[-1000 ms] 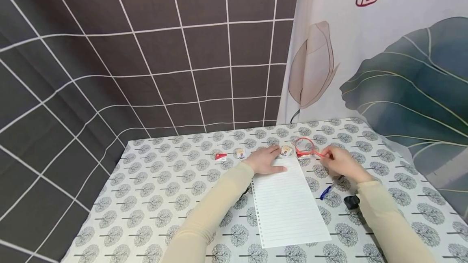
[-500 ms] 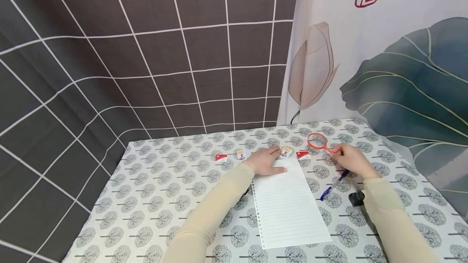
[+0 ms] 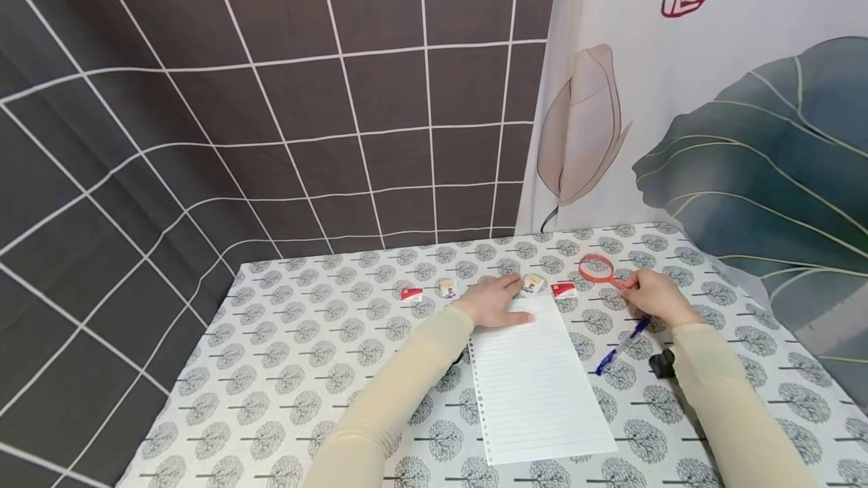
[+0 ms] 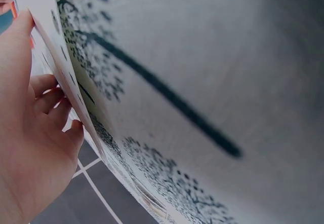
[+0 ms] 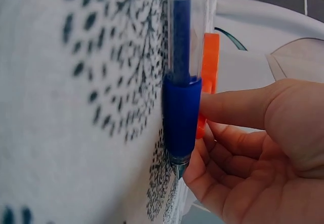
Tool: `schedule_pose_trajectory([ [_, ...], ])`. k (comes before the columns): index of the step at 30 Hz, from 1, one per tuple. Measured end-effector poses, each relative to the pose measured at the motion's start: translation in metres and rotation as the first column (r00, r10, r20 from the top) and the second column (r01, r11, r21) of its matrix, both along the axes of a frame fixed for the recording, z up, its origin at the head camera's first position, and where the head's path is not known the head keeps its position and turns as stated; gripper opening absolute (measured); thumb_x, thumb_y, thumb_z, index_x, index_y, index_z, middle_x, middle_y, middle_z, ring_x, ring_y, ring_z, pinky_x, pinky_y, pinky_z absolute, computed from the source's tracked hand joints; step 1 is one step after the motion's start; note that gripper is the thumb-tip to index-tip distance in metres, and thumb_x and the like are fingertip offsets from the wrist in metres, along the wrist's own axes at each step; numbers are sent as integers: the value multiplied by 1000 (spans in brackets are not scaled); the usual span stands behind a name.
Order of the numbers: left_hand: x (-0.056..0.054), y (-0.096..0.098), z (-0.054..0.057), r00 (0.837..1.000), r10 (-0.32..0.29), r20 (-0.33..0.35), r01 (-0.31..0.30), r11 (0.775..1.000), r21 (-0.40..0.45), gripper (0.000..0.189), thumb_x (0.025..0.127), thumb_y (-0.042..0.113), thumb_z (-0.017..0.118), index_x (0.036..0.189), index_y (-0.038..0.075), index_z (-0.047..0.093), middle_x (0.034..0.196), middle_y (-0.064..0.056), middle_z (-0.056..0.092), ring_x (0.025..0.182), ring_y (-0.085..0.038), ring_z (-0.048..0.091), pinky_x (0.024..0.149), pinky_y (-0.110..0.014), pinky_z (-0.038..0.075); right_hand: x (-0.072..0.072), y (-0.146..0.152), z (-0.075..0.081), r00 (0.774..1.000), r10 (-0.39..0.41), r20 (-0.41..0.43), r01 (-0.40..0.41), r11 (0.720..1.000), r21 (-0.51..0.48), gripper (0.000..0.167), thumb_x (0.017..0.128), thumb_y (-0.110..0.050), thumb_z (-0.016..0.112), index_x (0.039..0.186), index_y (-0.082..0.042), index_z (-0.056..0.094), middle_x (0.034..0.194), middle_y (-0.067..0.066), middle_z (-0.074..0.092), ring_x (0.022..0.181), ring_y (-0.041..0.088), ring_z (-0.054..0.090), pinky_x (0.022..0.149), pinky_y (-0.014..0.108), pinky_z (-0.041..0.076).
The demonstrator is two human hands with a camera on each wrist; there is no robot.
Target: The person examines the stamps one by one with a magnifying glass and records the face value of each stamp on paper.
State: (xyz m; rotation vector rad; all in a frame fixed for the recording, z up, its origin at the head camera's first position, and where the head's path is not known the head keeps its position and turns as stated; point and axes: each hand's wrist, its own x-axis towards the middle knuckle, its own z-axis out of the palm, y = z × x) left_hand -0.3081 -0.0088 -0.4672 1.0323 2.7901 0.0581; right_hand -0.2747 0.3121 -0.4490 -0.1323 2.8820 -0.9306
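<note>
My left hand (image 3: 493,301) rests on the upper left corner of a sheet of lined paper (image 3: 539,382) with holes along its left edge. Its thumb lies across the paper and its fingers reach forward beside a small picture card (image 3: 535,284). Further right, my right hand (image 3: 658,297) pinches the handle of a red magnifying glass (image 3: 618,283), whose ring points left over the table. In the right wrist view, thumb and fingers hold its orange-red handle (image 5: 209,57), partly hidden behind a blue pen (image 5: 182,102). That pen lies on the cloth just below the right hand.
A red and white card (image 3: 563,290) lies just beyond the paper's upper right corner. Another red and white card (image 3: 411,294) and a second picture card (image 3: 447,288) lie left of the left hand. Tree-print cloth (image 3: 305,367) covers the table, against dark checked curtains (image 3: 393,164).
My right hand has carried the magnifying glass to the right, off the right-hand red and white card, which is uncovered now. The left hand and paper have stayed in place.
</note>
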Motion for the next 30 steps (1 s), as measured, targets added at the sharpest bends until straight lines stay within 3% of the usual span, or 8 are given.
schedule_pose_trajectory([
  [13, 5, 1, 4, 1000, 17, 9, -17, 1000, 7, 88, 95, 72, 45, 161, 17, 26, 168, -1, 20, 150, -22, 28, 122, -36, 26, 0, 2, 3, 997, 1, 77, 1, 1000, -23, 17, 97, -5, 59, 102, 12, 61, 73, 7, 66, 63, 20, 62, 62, 35, 54],
  [19, 7, 1, 3, 1000, 21, 9, -21, 1000, -3, 88, 95, 71, 45, 161, 16, 25, 168, -1, 19, 150, -22, 27, 122, -35, 25, 1, 5, 2, 999, 19, 29, -19, 1000, 11, 21, 96, -9, 62, 101, 11, 64, 78, 8, 66, 70, 22, 61, 70, 43, 55],
  [24, 5, 2, 1, 1000, 24, 8, -24, 1000, 2, 89, 95, 72, 45, 161, 16, 25, 168, 0, 19, 151, -21, 26, 122, -35, 25, 5, 6, 3, 1000, 24, 4, -24, 999, 28, 25, 96, -16, 65, 99, 8, 66, 80, 8, 66, 72, 23, 60, 69, 41, 53],
  [30, 3, 3, 0, 1000, 25, -2, -25, 1000, -1, 90, 94, 73, 44, 161, 16, 25, 168, 0, 19, 151, -21, 26, 122, -34, 25, 7, 8, 6, 998, 18, -63, -17, 1000, 10, 30, 98, -16, 61, 110, 12, 62, 83, 9, 68, 76, 24, 61, 68, 40, 53],
])
